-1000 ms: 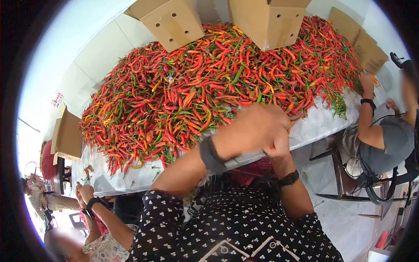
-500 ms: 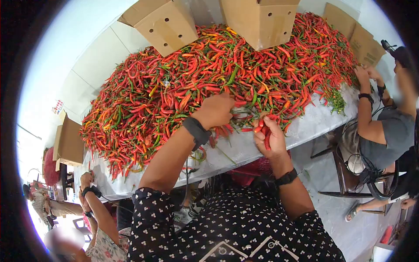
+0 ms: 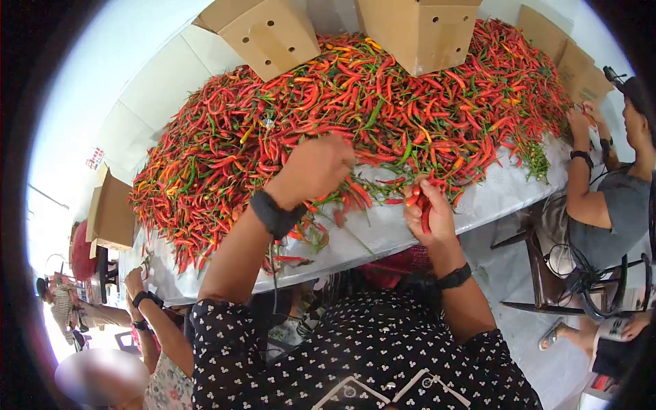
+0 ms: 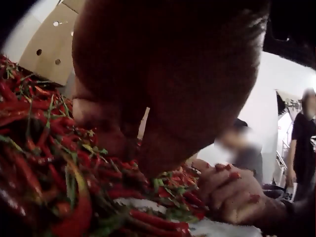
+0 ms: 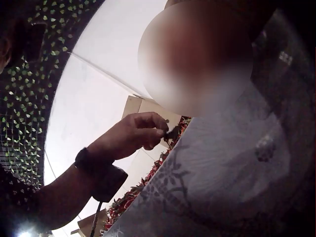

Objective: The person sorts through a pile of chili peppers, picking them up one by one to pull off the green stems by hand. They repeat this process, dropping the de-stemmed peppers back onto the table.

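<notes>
A big heap of red chili peppers [image 3: 273,123], with some green and orange ones mixed in, covers the table [image 3: 321,242]. My right hand [image 3: 432,217] holds several red chilies [image 3: 425,208] in its curled fingers, above the near edge of the heap. To its left, my left hand [image 3: 316,167] hovers palm down over the heap with bent fingers. Seen from the right wrist, the left hand [image 5: 133,134] pinches a small dark, chili-like piece [image 5: 171,133] between thumb and fingertips. In the left wrist view the left hand [image 4: 163,84] is dark and close, with the right hand [image 4: 234,192] beyond.
Two cardboard boxes [image 3: 270,41] [image 3: 417,37] stand behind the heap; another box [image 3: 111,212] is at the left end. A person [image 3: 611,198] works at the right end, and another person's hand [image 3: 134,281] is at the left. A cable [image 3: 275,287] hangs from my left wrist.
One second ago my hands were together at the table edge. They have since parted, the left hand moving left over the heap; the right still holds red chilies near the edge.
</notes>
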`<move>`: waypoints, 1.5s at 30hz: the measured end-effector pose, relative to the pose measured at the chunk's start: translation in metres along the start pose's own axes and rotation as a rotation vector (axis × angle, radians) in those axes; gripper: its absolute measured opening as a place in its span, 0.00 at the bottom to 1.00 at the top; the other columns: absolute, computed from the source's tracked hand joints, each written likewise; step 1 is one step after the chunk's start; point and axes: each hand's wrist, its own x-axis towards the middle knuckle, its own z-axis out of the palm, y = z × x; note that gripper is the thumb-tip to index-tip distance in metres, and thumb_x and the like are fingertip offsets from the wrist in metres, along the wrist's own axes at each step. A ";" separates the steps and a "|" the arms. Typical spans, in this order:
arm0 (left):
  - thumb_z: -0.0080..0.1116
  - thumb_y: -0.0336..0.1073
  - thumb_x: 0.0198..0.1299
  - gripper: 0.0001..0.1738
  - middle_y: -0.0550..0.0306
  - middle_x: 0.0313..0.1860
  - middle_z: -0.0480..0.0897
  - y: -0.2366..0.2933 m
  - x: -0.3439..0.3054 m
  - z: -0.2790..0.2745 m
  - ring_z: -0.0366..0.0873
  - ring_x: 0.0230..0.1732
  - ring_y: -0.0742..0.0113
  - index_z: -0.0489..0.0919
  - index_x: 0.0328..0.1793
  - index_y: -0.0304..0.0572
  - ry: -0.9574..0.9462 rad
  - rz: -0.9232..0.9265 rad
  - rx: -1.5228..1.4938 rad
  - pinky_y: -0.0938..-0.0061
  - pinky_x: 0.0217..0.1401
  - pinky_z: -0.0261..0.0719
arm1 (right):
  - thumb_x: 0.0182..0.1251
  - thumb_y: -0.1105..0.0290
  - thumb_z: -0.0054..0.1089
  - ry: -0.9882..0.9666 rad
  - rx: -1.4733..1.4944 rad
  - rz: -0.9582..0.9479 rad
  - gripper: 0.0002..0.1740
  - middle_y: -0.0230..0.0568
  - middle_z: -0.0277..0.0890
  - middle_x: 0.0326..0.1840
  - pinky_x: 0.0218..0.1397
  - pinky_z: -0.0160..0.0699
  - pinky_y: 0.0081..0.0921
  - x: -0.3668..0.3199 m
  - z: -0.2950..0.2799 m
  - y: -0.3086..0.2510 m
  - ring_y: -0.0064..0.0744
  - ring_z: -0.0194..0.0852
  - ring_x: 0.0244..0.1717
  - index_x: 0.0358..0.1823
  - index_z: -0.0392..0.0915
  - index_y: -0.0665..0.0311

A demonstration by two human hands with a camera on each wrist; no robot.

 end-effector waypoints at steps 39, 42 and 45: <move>0.52 0.33 0.54 0.08 0.61 0.20 0.73 0.045 -0.011 0.033 0.69 0.23 0.76 0.77 0.33 0.34 -0.230 -0.272 -0.780 0.75 0.27 0.68 | 0.62 0.71 0.52 0.043 -0.095 -0.078 0.08 0.38 0.72 0.25 0.16 0.63 0.16 -0.003 0.004 0.003 0.22 0.65 0.16 0.42 0.71 0.64; 0.53 0.33 0.53 0.08 0.57 0.20 0.73 0.045 -0.012 0.045 0.71 0.23 0.72 0.77 0.32 0.34 -0.092 -0.117 -0.697 0.73 0.27 0.69 | 0.62 0.72 0.52 0.036 -0.157 -0.072 0.09 0.38 0.72 0.26 0.17 0.63 0.15 -0.003 0.003 0.004 0.21 0.65 0.17 0.44 0.70 0.64; 0.55 0.33 0.51 0.08 0.52 0.21 0.75 0.044 -0.010 0.040 0.74 0.24 0.66 0.77 0.32 0.34 -0.041 -0.104 -0.574 0.71 0.29 0.70 | 0.62 0.73 0.52 0.013 -0.126 -0.056 0.10 0.38 0.72 0.26 0.17 0.63 0.15 -0.004 0.003 0.003 0.21 0.64 0.17 0.45 0.69 0.64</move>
